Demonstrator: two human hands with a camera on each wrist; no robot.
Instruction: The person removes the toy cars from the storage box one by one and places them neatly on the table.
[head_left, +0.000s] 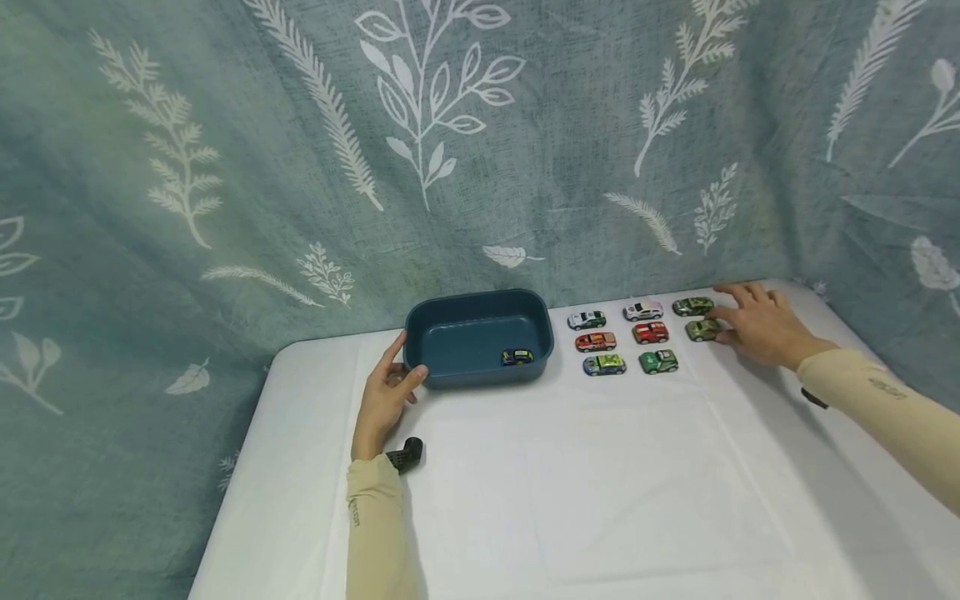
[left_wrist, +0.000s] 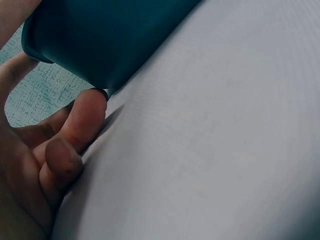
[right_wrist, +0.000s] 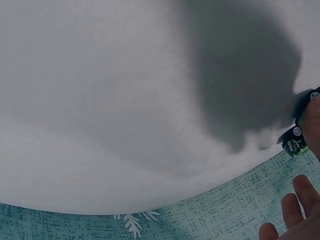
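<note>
In the head view my left hand (head_left: 382, 404) holds the left end of a dark blue rectangular bin (head_left: 457, 379), thumb at the front corner and fingers along the outer side. One dark toy car (head_left: 517, 357) lies inside, toward the right. On the far right, my right hand (head_left: 765, 329) pinches an olive-green toy car (head_left: 702, 331) between thumb and index finger, its other fingers spread. A camouflage toy car (head_left: 693, 306) stands just behind that one. The left wrist view shows the bin (left_wrist: 100, 40) at my fingertips; in the right wrist view the thumb partly hides the pinched car.
Right of the bin, more toy cars stand in rows: white ones (head_left: 642, 311), red ones (head_left: 650, 333), a green one (head_left: 659, 362) and a blue-yellow one (head_left: 604, 365). All rest on a white-covered table (head_left: 570, 483). A leaf-patterned green curtain (head_left: 525, 167) hangs behind.
</note>
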